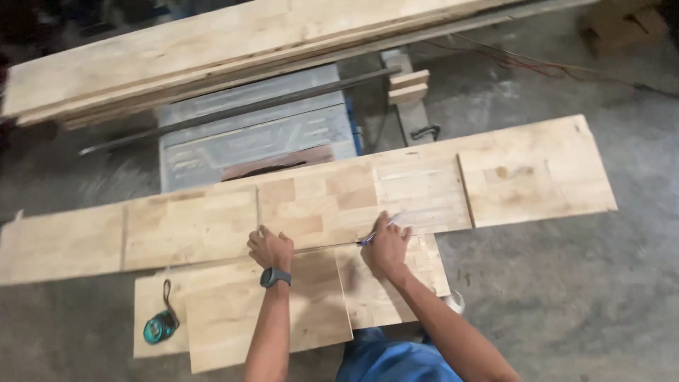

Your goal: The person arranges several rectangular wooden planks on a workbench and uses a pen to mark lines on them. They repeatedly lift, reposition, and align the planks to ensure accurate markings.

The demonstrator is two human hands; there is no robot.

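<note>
A long row of pale wooden boards [318, 205] lies across a low support in front of me. My left hand [270, 247] rests with fingers spread on the near edge of the middle board; a dark watch sits on its wrist. My right hand [386, 246] grips a thin pen [378, 232] and holds its tip on the board's near edge. Shorter boards [311, 304] lie under my forearms, closer to me.
A green tape measure [160, 325] with a strap lies on the near left board. Behind the boards stands a grey table saw [254, 134] under a stack of long planks [212, 49]. A separate board piece [537, 177] lies to the right on the concrete floor [566, 297].
</note>
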